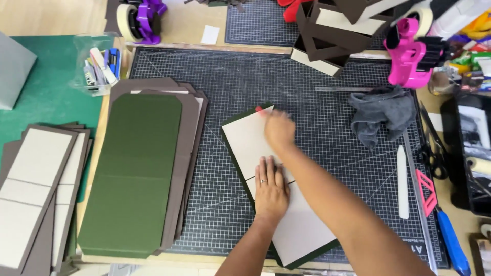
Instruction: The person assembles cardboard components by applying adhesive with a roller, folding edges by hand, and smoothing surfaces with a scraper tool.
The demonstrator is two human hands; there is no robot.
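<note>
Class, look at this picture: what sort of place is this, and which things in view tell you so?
Probably a craft or bookbinding workbench. A gridded cutting mat covers the table, stacks of cut board panels lie to the left, and tape dispensers and scissors sit around the hands' work.

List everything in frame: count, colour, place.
cutting mat: one, dark grey, centre
board panel: one, cream with green edge, under both hands
green sheet: one, atop brown stack, left
brown-edged panels: a few, far left
tape dispensers: purple top left, pink top right
cloth: one, grey, right
bone folder: one, white, right
scissors: one, black, right
left hand: flat on panel
right hand: blurred, at panel's top corner
</note>
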